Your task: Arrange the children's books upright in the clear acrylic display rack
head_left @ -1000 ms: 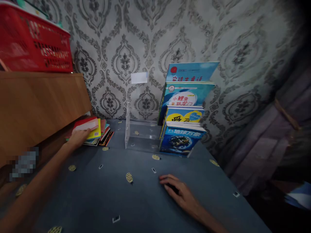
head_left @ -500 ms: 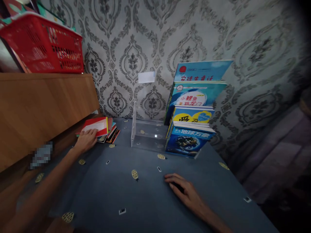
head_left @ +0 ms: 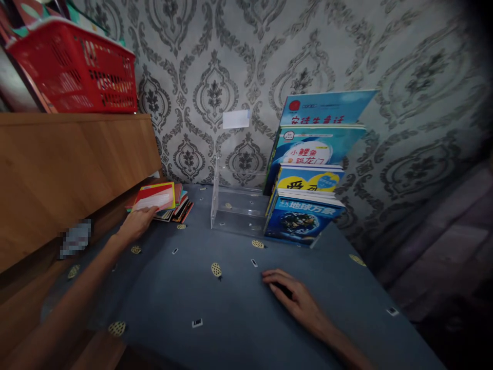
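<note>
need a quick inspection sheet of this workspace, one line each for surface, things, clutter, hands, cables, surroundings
Surface: blue-grey tablecloth with printed yellow pineapples
Things: book pile beside the cabinet; clear rack with standing books at its right end
Clutter: filled red basket on the cabinet
Hands: left hand at the near edge of the pile's top book, grip unclear; right hand on the tablecloth, holding nothing
Cables: nothing seen
Surroundings: patterned wallpaper behind; dim, blurred right side
</note>
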`<state>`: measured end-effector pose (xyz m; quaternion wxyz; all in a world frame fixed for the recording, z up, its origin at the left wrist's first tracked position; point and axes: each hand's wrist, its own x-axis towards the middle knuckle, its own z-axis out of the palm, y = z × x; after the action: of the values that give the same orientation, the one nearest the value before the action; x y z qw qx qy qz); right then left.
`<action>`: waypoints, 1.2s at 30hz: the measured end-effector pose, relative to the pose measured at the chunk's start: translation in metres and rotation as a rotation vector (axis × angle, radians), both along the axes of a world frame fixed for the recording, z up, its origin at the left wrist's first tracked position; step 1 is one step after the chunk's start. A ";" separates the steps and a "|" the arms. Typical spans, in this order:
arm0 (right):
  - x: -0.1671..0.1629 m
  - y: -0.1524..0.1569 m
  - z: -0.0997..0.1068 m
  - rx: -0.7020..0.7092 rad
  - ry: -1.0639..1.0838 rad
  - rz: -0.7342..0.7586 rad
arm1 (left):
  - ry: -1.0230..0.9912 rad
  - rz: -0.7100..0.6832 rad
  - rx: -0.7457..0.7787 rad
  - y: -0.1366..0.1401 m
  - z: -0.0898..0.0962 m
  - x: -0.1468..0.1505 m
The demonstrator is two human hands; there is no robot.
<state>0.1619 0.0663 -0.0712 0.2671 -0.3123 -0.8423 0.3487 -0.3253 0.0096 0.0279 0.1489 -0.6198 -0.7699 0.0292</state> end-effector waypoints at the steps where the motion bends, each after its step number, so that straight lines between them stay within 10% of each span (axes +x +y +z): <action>1: 0.000 0.000 0.000 0.002 0.001 0.000 | 0.001 0.006 0.001 -0.003 0.000 0.004; 25: -0.002 0.000 0.000 0.078 0.018 0.035 | 0.131 0.000 -0.079 -0.065 -0.036 0.148; 36: -0.002 -0.002 -0.003 0.119 0.017 0.045 | -0.245 -0.089 -0.291 -0.084 -0.020 0.208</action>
<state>0.1604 0.0647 -0.0739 0.2844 -0.2739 -0.8661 0.3067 -0.1172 -0.0744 0.0075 -0.0360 -0.6670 -0.7419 0.0581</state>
